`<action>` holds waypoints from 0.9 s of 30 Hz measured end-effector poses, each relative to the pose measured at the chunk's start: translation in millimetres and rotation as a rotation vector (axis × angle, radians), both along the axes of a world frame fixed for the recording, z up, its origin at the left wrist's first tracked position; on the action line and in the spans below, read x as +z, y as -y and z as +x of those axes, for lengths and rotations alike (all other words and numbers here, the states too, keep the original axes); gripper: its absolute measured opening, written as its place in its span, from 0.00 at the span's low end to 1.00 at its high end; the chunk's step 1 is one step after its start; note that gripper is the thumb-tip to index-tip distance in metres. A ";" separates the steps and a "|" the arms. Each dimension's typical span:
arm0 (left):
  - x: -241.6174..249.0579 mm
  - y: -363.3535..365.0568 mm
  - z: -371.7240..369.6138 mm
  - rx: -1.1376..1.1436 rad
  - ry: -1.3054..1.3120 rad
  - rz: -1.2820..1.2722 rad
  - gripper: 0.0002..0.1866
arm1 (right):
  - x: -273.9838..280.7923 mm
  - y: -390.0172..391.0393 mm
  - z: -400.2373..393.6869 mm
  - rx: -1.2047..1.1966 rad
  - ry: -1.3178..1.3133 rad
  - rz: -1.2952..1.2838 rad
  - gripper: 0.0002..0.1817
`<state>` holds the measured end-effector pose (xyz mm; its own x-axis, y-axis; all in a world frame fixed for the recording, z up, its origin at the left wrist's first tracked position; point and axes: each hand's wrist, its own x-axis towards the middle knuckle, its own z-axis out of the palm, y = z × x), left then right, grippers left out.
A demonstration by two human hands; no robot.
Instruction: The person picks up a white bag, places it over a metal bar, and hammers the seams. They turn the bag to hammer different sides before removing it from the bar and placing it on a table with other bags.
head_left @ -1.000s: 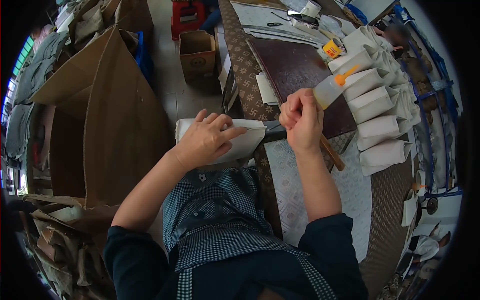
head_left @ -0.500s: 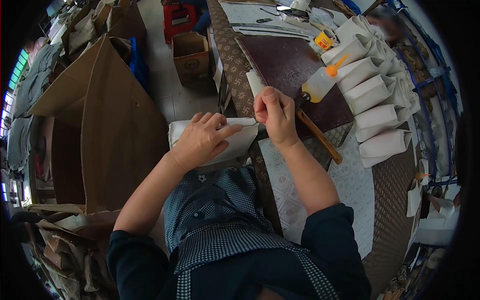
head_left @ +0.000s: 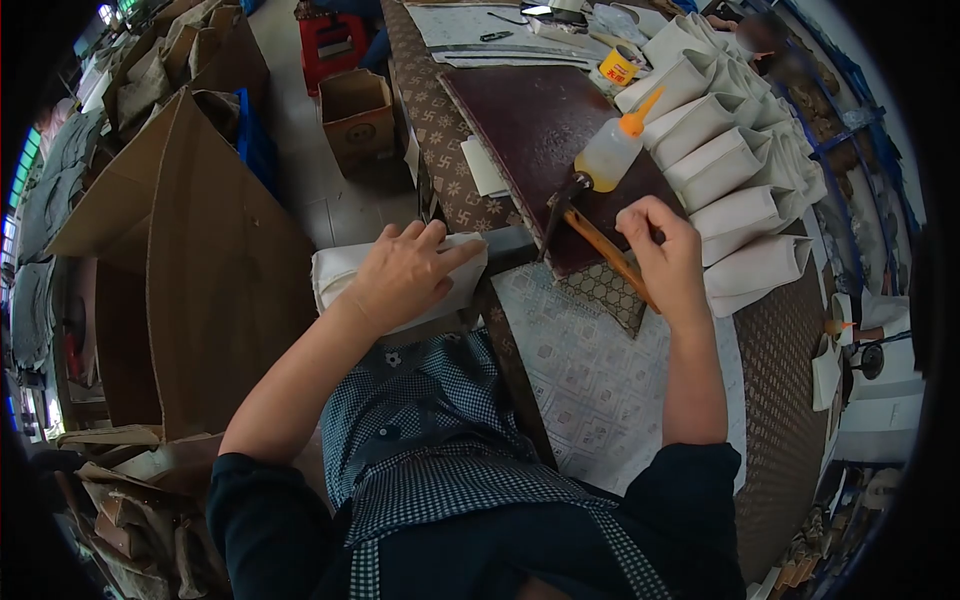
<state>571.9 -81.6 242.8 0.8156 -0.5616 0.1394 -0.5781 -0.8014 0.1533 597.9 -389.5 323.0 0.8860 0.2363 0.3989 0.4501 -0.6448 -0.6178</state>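
My left hand (head_left: 405,270) lies over a folded white fabric piece (head_left: 335,270) at the table's near edge, gripping it with the index finger stretched along it. Past that fingertip, a dark flat bar (head_left: 510,243) runs toward the table. My right hand (head_left: 662,245) is raised with its fingers curled together; whatever is between them is too small to make out. Just left of it, a hammer (head_left: 600,245) with a wooden handle rests on the dark red board (head_left: 520,110). A squeeze bottle (head_left: 610,155) with an orange nozzle stands beside the hammer's head.
A row of folded white pieces (head_left: 735,215) lines the table's right side. A yellow tin (head_left: 618,66) stands behind the bottle. Patterned paper (head_left: 600,370) covers the near table. On my left are a large open carton (head_left: 225,270) and a smaller box (head_left: 358,120) on the floor.
My right hand has moved right, away from the white piece and past the hammer handle. My left hand stays on the piece. The whole view has shifted slightly.
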 end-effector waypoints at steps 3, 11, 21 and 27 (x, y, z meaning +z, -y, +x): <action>-5.0 6.0 -3.7 0.028 0.035 0.031 0.31 | -25.0 30.0 -5.0 -0.083 -0.016 -0.397 0.15; -22.5 6.7 -5.9 0.011 0.191 -0.097 0.27 | -43.4 34.0 -3.7 -0.048 0.023 -0.693 0.13; -25.6 2.2 -5.0 -0.027 0.261 -0.206 0.19 | 10.0 -36.5 -62.2 0.040 -0.229 -0.021 0.08; -27.2 0.7 -3.2 -0.007 0.214 -0.227 0.18 | -31.8 -28.8 -63.4 0.096 -0.301 -0.297 0.10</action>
<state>568.7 -82.3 215.7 0.7505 -0.5022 0.4296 -0.6220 -0.7565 0.2023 534.4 -360.7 291.3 0.9209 0.3888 0.0280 0.3446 -0.7784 -0.5247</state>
